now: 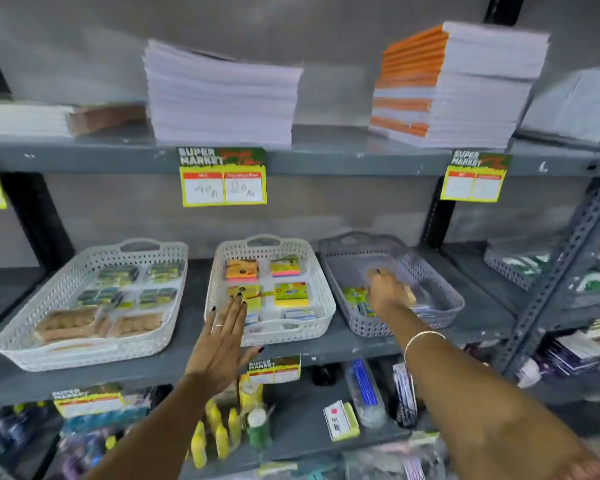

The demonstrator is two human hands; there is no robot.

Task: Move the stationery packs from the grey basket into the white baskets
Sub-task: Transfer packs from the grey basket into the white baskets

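Observation:
The grey basket (347, 251) stands at the right on the middle shelf, holding a few stationery packs (355, 296) near its front. My right hand (387, 292) reaches down into it, on top of the packs; blur hides whether the fingers grip one. The middle white basket (321, 296) holds several yellow, orange and pink note packs (290, 293). My left hand (224, 336) hovers flat with fingers spread over that basket's front left corner, holding nothing. The left white basket (84, 258) holds dark green packs and brown packs (66, 323).
The grey metal shelf (326, 351) carries all three baskets. Above it, stacks of paper (219, 95) and orange-edged notebooks (458, 88) sit over hanging price tags (223, 183). Glue bottles (219, 434) and packets crowd the shelf below. A perforated upright (565, 258) stands at the right.

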